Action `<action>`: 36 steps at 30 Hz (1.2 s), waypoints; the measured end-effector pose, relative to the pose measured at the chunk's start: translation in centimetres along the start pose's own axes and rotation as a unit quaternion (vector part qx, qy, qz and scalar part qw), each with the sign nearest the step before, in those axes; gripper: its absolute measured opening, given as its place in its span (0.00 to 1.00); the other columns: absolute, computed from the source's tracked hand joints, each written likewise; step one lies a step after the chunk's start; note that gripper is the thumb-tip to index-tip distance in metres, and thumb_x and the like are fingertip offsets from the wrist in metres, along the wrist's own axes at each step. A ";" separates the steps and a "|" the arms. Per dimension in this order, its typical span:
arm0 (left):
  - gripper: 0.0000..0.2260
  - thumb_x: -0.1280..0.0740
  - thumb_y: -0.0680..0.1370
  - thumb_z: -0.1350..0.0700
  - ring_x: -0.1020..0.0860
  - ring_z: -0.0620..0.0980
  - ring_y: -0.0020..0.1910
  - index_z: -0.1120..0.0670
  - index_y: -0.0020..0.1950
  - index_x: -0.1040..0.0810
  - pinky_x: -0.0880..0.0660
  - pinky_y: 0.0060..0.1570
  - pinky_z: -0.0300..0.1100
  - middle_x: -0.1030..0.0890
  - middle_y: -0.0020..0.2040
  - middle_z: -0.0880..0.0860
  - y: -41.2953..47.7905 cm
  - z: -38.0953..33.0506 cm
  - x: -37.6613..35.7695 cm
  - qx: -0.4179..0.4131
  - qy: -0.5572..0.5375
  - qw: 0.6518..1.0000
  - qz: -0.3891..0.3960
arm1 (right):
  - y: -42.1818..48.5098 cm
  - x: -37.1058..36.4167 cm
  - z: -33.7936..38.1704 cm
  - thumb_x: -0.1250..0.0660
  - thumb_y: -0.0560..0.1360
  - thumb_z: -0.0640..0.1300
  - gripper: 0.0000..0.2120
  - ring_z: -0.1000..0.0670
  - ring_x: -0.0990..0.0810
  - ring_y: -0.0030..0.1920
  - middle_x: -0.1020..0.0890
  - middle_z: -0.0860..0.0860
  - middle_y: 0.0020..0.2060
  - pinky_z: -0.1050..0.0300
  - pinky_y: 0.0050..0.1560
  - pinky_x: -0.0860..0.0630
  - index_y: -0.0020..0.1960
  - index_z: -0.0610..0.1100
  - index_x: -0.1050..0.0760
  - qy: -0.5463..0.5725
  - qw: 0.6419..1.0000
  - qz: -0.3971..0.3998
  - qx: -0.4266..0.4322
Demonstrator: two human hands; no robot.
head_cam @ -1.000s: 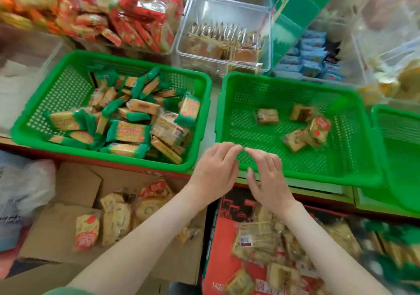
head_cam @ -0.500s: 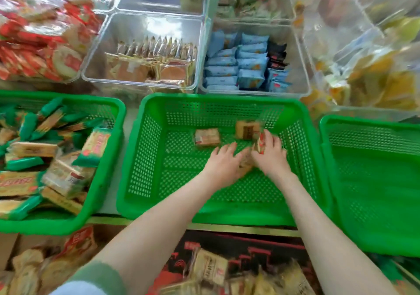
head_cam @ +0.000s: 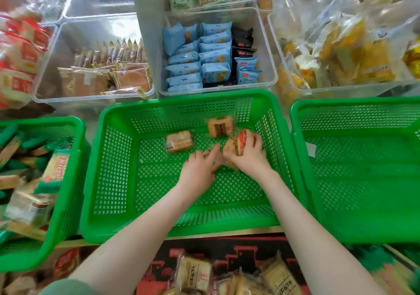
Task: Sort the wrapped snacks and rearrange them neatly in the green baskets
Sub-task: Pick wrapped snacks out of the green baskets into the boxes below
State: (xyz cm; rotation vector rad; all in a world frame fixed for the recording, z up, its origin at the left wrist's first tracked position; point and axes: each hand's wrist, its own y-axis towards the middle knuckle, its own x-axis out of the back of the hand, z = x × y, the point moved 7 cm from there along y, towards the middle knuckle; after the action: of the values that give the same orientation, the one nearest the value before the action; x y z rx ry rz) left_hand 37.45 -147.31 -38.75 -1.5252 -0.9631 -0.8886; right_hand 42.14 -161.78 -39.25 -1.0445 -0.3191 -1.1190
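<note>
Head view, looking down onto three green baskets lying side by side on the bench.

Both hands are reaching into the middle green basket (head_cam: 113,181), toward its far right part. The right hand (head_cam: 247,156) is gripping a red-labelled snack (head_cam: 241,140) - fingers curling over its top, thumb at the near side - and the packet is sitting tilted on edge against the mesh floor. A second pale packet seems to be pressing against it under the palm; I cannot tell whether the hand is holding both.

The left hand (head_cam: 197,171) is lying palm down with fingers fairly straight, not curling, and is pressing on a brown wrapped snack (head_cam: 212,157) just beside the right hand's packet. The two hands are almost touching at the fingertips.

Two more wrapped snacks are lying loose on the basket floor: one with a barcode (head_cam: 179,141) is resting flat to the left of the hands, and one with a tan label (head_cam: 219,126) is leaning near the far wall.

The left green basket (head_cam: 70,203) is holding a jumble of green-ended packets. The right green basket (head_cam: 363,181) is showing its mesh floor and a small pale scrap at the left wall.

Behind the baskets, clear bins are holding other stock - blue packets (head_cam: 204,58) are standing in rows in the middle bin. Below the bench edge, a red-and-black box (head_cam: 227,249) is holding more pale wrapped snacks.
</note>
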 end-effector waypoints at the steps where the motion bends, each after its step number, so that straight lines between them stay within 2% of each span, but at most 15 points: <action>1: 0.40 0.34 0.76 0.53 0.30 0.60 0.61 0.46 0.79 0.56 0.27 0.54 0.50 0.31 0.64 0.61 -0.4 0.5 0.0 0.013 0.003 1.000 0.001 | -0.2 -0.3 0.3 0.33 0.72 0.63 0.50 0.32 0.48 0.74 0.62 0.44 0.77 0.40 0.72 0.46 0.78 0.47 0.62 -0.013 1.000 0.002 -0.004; 3: 0.39 0.34 0.75 0.54 0.30 0.60 0.60 0.46 0.79 0.54 0.27 0.54 0.51 0.32 0.63 0.61 -1.1 1.4 0.3 0.038 0.000 0.999 0.000 | -0.5 -0.8 1.0 0.32 0.72 0.62 0.51 0.32 0.47 0.73 0.63 0.42 0.76 0.39 0.71 0.43 0.78 0.46 0.64 -0.043 0.999 -0.003 -0.008; 5: 0.39 0.33 0.74 0.54 0.30 0.60 0.60 0.47 0.79 0.52 0.27 0.54 0.51 0.32 0.62 0.60 -1.8 2.2 0.6 0.064 -0.009 0.998 -0.006 | -0.9 -1.2 1.9 0.30 0.73 0.54 0.49 0.33 0.46 0.72 0.62 0.43 0.76 0.39 0.70 0.40 0.78 0.48 0.63 -0.071 0.997 -0.012 0.002; 7: 0.38 0.33 0.74 0.54 0.31 0.61 0.60 0.48 0.79 0.50 0.27 0.54 0.52 0.32 0.62 0.61 -2.5 3.0 1.0 0.092 -0.024 0.995 -0.013 | -1.6 -1.8 2.8 0.31 0.73 0.46 0.47 0.33 0.45 0.72 0.61 0.45 0.77 0.38 0.70 0.40 0.78 0.50 0.62 -0.112 0.993 -0.007 0.029; 9: 0.37 0.33 0.74 0.53 0.31 0.62 0.60 0.49 0.79 0.50 0.28 0.54 0.51 0.33 0.62 0.62 -3.5 3.8 1.5 0.115 -0.037 0.993 -0.020 | -2.6 -2.5 3.5 0.32 0.73 0.42 0.47 0.34 0.45 0.73 0.60 0.46 0.77 0.39 0.70 0.42 0.78 0.51 0.62 -0.140 0.989 0.004 0.050; 14: 0.36 0.35 0.76 0.51 0.32 0.60 0.60 0.48 0.79 0.51 0.30 0.56 0.49 0.33 0.62 0.61 -6.9 5.8 3.5 0.151 -0.107 0.981 -0.054 | -6.2 -2.5 5.7 0.31 0.72 0.43 0.46 0.37 0.44 0.73 0.55 0.44 0.77 0.41 0.70 0.42 0.78 0.50 0.60 -0.121 0.988 -0.035 0.087; 17: 0.36 0.34 0.75 0.50 0.30 0.59 0.57 0.47 0.79 0.49 0.29 0.54 0.49 0.32 0.60 0.60 -10.0 7.0 5.3 0.155 -0.149 0.972 -0.096 | -9.4 -2.6 8.3 0.31 0.73 0.48 0.44 0.39 0.47 0.75 0.53 0.44 0.77 0.42 0.73 0.45 0.78 0.50 0.58 -0.093 0.984 -0.055 0.140; 20: 0.36 0.32 0.72 0.51 0.28 0.60 0.54 0.48 0.78 0.43 0.29 0.54 0.48 0.29 0.56 0.59 -14.1 8.9 7.4 0.142 -0.210 0.953 -0.164 | -13.0 -3.5 11.6 0.31 0.74 0.50 0.42 0.41 0.45 0.74 0.49 0.44 0.76 0.48 0.74 0.48 0.78 0.49 0.55 -0.065 0.974 -0.072 0.203; 23: 0.35 0.29 0.71 0.53 0.28 0.58 0.53 0.48 0.76 0.38 0.30 0.54 0.47 0.28 0.53 0.58 -20.0 12.1 9.4 0.135 -0.260 0.924 -0.246 | -17.2 -5.4 15.4 0.30 0.73 0.47 0.42 0.43 0.42 0.73 0.45 0.46 0.74 0.45 0.73 0.41 0.77 0.51 0.52 0.029 0.963 -0.066 0.260; 27: 0.34 0.28 0.71 0.52 0.27 0.54 0.52 0.46 0.76 0.37 0.26 0.53 0.46 0.29 0.54 0.54 -28.9 18.2 9.3 0.151 -0.271 0.905 -0.290 | -23.6 -10.6 20.9 0.29 0.72 0.44 0.39 0.45 0.38 0.71 0.42 0.48 0.73 0.45 0.69 0.35 0.76 0.53 0.48 0.068 0.939 -0.061 0.331; 30: 0.34 0.28 0.71 0.51 0.28 0.51 0.52 0.47 0.75 0.37 0.31 0.52 0.39 0.29 0.53 0.52 -34.8 23.7 7.2 0.191 -0.267 0.895 -0.302 | -27.6 -17.2 24.5 0.31 0.73 0.45 0.39 0.45 0.38 0.71 0.43 0.48 0.73 0.44 0.69 0.35 0.76 0.52 0.49 0.073 0.930 -0.006 0.361; 33: 0.34 0.28 0.71 0.49 0.31 0.48 0.54 0.46 0.75 0.37 0.36 0.53 0.37 0.32 0.52 0.50 -39.8 28.6 3.6 0.238 -0.292 0.885 -0.273 | -30.1 -23.9 26.7 0.31 0.73 0.46 0.39 0.43 0.40 0.72 0.44 0.48 0.73 0.43 0.71 0.38 0.76 0.52 0.50 0.033 0.930 0.029 0.366; 36: 0.33 0.27 0.71 0.49 0.31 0.49 0.55 0.46 0.74 0.36 0.34 0.56 0.39 0.32 0.53 0.52 -43.3 33.1 -1.3 0.287 -0.321 0.872 -0.232 | -31.9 -30.8 26.8 0.31 0.73 0.46 0.41 0.42 0.39 0.71 0.45 0.48 0.75 0.43 0.70 0.38 0.77 0.52 0.51 -0.027 0.929 0.070 0.362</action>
State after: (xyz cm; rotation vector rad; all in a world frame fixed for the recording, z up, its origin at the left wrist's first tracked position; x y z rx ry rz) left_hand -1.35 -110.48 -28.15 -1.0742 -1.9422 -0.3189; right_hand 8.38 -123.66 -29.63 -0.4278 -0.6344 -0.7420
